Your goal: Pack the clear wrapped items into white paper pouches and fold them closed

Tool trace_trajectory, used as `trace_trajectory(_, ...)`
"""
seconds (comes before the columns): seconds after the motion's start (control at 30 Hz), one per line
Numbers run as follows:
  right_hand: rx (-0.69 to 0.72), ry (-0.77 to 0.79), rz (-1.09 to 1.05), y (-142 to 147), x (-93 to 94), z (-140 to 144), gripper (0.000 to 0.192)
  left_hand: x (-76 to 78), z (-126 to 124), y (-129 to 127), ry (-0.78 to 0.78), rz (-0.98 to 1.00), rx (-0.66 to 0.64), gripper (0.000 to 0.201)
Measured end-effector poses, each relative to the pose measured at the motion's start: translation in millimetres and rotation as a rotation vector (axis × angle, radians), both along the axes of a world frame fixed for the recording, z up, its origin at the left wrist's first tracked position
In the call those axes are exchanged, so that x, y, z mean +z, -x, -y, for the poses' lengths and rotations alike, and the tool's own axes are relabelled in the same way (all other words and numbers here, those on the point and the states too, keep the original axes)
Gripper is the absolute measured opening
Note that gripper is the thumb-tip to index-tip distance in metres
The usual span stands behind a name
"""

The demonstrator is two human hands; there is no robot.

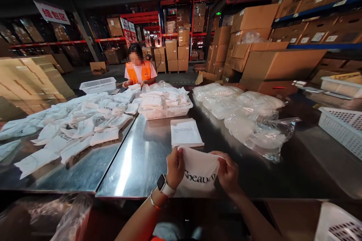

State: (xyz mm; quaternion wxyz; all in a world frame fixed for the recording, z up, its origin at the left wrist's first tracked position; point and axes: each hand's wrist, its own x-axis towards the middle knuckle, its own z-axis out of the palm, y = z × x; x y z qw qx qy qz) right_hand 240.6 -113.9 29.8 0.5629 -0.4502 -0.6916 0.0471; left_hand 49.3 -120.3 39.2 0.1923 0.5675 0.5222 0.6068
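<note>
You are holding a white printed bag stretched between both hands at the near edge of the table.

Your left hand [175, 167] is pinching the bag's [199, 175] top left corner and your right hand [227, 173] is gripping its right edge, both closed on the fabric, so the cloth is lying taut and flat with its black lettering facing you, low in the centre of the frame. Just beyond it, a neat stack of folded bags [186, 132] is sitting square on the steel table [141, 158], close enough to reach. To the centre right, clear plastic sleeves [254, 124] are lying heaped in a loose row. At centre left, unfolded bags [79, 124] are spreading in a pile, and a white basket [165, 112] behind them is holding more. Farther back, a person in an orange vest [139, 72] is working at the table's far end.
</note>
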Motion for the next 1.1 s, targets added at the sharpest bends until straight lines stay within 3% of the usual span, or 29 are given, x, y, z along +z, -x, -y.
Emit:
trace_trajectory(0.07, 0.075, 0.000, 0.059, -2.2, -12.6, -0.3, 0.044, -11.3, 0.1, 6.5, 0.017, -0.028, -0.061, 0.053)
trace_trajectory(0.2, 0.187, -0.011, 0.226, -8.8, -52.1, 12.3, 0.052, -47.8, 12.1, 22.9, 0.082, -0.109, -0.187, 0.055)
trace_trajectory(0.33, 0.343, -0.073, 0.309, -15.4, -76.4, 33.9, 0.038, -68.9, 36.2, 45.9, 0.126, -0.251, -0.309, 0.048)
trace_trajectory(0.47, 0.483, -0.190, 0.388, -18.6, -75.1, 37.3, 0.022, -56.8, 45.5, 63.3, -0.009, -0.515, -0.648, 0.036)
trace_trajectory(0.57, 0.620, -0.133, 0.488, -15.5, -71.9, 26.3, 0.026, -45.4, 37.4, 64.5, -0.037, -0.739, -0.852, 0.052)
trace_trajectory(0.73, 0.622, 0.008, 0.571, -6.6, -74.3, 11.5, 0.038, -50.5, 24.1, 53.5, 0.046, -0.829, -0.845, 0.069)
trace_trajectory(0.87, 0.605, 0.057, 0.588, -5.0, -75.4, 9.7, 0.042, -54.7, 20.2, 49.9, 0.048, -0.788, -0.842, 0.069)
trace_trajectory(0.97, 0.572, 0.143, 0.484, -6.1, -73.2, 12.9, 0.043, -52.0, 21.2, 52.3, 0.061, -0.738, -0.859, 0.056)
trace_trajectory(1.03, 0.473, 0.271, 0.337, -6.4, -70.2, 17.2, 0.047, -50.7, 25.2, 54.2, 0.093, -0.661, -0.874, 0.044)
trace_trajectory(1.1, 0.339, 0.409, 0.159, -5.7, -67.0, 22.4, 0.050, -52.2, 31.4, 54.4, 0.133, -0.509, -0.810, 0.037)
